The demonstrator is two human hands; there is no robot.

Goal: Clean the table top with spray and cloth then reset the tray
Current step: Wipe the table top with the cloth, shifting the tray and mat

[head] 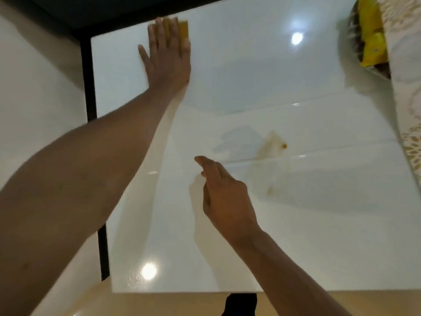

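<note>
We reach our left hand [167,53] out to the far left corner of the glossy white bench [262,71], fingers straight and flat, pressing the yellow cloth [184,30] down against the surface right at the far edge. Our right hand [224,197] hovers over the near middle of the bench, its grip loose, fingers relaxed and holding nothing. Between the hands and off to the right, an orange-brown stain [274,144] smears the white top. At the far right edge sits a patterned tray [355,42] with a yellow packet [373,46] in it, partly hidden by a lace-patterned fabric [405,65].
</note>
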